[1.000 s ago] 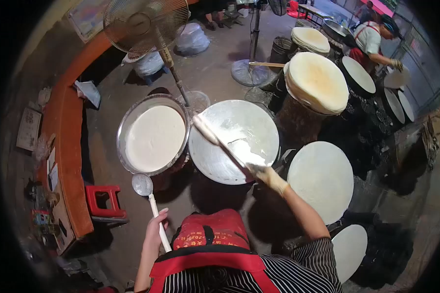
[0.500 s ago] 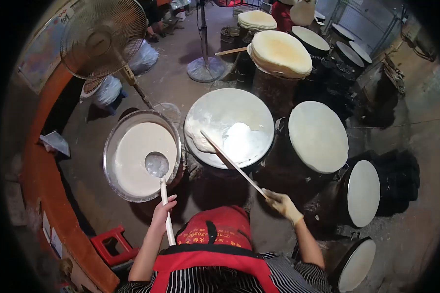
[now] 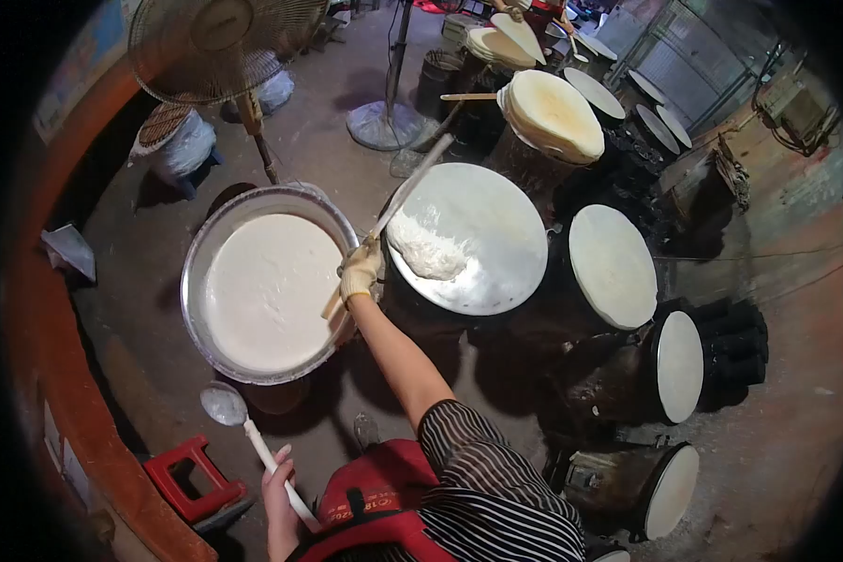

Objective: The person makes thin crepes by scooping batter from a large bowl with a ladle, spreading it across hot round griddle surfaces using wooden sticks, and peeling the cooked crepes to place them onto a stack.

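My right hand [image 3: 361,269], in a pale glove, is closed round a long wooden scraper [image 3: 412,185] at the left edge of the round griddle [image 3: 496,225]. White batter [image 3: 429,251] lies in a wet mound on the griddle's left part. Left of it stands a metal basin [image 3: 195,281] holding pale batter [image 3: 273,286]; the scraper's lower end reaches over its right rim. My left hand [image 3: 277,476], bare, grips the white handle of a ladle [image 3: 223,405], whose bowl hangs below the basin, outside it.
Stacked flatbreads [image 3: 554,112] stand beyond the griddle. More round griddles [image 3: 613,267] line the right side. A fan [image 3: 220,42] is at the upper left, a red stool [image 3: 195,480] at the lower left. A co-worker's hand holds a flatbread [image 3: 520,36] at the top.
My right hand has swung left from the griddle's near right side to its left edge with the scraper. The ladle has left the basin, moving down and left. The batter mound has shifted on the griddle.
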A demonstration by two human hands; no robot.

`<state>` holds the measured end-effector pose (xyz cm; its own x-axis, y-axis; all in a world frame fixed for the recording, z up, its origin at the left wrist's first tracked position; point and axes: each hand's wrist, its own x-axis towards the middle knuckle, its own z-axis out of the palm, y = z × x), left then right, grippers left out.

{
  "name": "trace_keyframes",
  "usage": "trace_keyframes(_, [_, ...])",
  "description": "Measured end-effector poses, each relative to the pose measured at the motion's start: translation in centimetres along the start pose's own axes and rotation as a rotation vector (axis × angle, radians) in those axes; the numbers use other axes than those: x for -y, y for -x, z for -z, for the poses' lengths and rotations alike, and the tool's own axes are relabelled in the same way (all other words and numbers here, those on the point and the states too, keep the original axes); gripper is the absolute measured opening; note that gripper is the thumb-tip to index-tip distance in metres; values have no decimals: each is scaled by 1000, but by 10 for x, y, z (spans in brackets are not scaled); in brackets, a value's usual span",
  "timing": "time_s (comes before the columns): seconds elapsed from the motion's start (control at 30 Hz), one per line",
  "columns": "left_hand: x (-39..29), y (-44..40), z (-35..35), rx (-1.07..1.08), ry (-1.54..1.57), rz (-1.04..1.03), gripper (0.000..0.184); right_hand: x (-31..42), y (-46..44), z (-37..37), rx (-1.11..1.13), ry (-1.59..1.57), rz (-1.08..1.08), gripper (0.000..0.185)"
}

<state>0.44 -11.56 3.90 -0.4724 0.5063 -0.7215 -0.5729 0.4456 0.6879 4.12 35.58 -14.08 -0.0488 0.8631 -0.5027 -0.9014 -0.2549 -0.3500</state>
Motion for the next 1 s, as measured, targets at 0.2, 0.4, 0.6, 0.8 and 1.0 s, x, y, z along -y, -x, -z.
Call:
trace_keyframes(0.2, [-7, 17, 13, -58, 133, 82, 37, 7, 97, 36, -199, 136, 196, 37])
trace_keyframes(0.4, [-17, -2, -3, 133, 31, 46, 35, 103, 231, 65, -153, 394, 51, 38])
trace_keyframes(0.6, [-23, 13, -26, 221, -19, -16, 37, 181, 216, 96, -138, 331, -3, 42])
trace_keyframes(0.8, [-16, 27, -50, 219, 4, 18, 35, 121, 214, 47, 58, 590, -14, 29])
trace_keyframes(1.0, [1, 25, -69, 227, -23, -24, 35, 228, 256, 118, -25, 741, -79, 25])
